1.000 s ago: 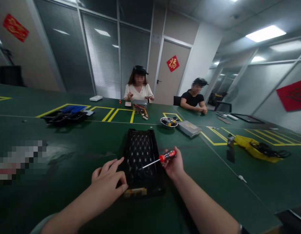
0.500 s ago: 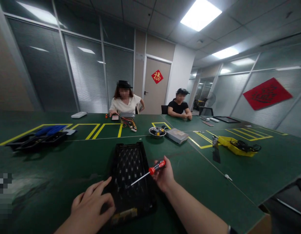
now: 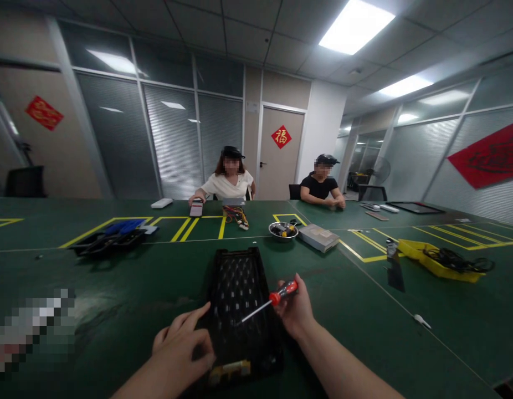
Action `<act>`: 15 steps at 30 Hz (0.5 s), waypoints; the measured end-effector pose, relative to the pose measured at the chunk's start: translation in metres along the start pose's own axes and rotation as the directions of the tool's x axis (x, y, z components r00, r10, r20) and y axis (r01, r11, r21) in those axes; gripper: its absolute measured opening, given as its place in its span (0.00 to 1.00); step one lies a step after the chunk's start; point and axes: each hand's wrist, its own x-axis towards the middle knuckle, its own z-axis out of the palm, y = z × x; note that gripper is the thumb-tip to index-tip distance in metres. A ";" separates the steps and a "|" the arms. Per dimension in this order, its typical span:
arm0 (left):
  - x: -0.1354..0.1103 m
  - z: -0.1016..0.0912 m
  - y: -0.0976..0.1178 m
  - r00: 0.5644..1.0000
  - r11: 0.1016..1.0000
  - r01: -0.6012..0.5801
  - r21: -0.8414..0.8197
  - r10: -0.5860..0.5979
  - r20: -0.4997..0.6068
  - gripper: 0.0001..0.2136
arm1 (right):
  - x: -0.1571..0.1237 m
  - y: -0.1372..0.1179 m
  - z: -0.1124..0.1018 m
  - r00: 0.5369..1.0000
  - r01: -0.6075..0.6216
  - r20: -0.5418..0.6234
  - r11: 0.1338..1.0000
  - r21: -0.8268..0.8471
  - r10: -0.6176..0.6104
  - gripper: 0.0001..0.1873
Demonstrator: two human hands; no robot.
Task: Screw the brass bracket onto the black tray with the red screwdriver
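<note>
The right hand (image 3: pixel 296 310) pinched a red-handled steel screwdriver (image 3: pixel 285 292) by its grip, shaft out over a black plastic crate (image 3: pixel 235 254), the left hand (image 3: pixel 179 346) by its edge, fingers (image 3: pixel 194 324) loosely curled.

The character 福 is read on a red diamond sign (image 3: pixel 281 137) fixed to the door (image 3: pixel 281 169) at twelve o'clock; the script on the red banner (image 3: pixel 487 155) at two o'clock cannot be made out.

A long green surface (image 3: pixel 115 288) has yellow lines on it. A metal bowl (image 3: pixel 283 230) of small parts sits just beside a gray box (image 3: pixel 318 238). Black wires (image 3: pixel 458 260) lie in a yellow bin (image 3: pixel 410 249). Two people sit farther off, one in a white shirt (image 3: pixel 228 185) and one in a black shirt (image 3: pixel 318 187).
</note>
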 end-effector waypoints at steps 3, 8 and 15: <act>0.000 -0.001 0.001 1.000 1.000 0.005 -0.012 -0.005 0.002 0.07 | -0.003 -0.001 0.002 0.999 -0.031 -0.022 0.998 0.059 0.032 0.30; -0.001 -0.002 0.001 1.000 1.000 0.001 -0.028 -0.001 0.008 0.08 | -0.005 -0.004 0.004 0.999 -0.045 0.018 0.991 0.129 0.043 0.32; -0.002 -0.003 -0.001 1.000 0.998 -0.012 -0.057 0.013 0.018 0.07 | -0.004 -0.005 0.006 0.990 -0.022 0.138 0.993 0.117 0.005 0.17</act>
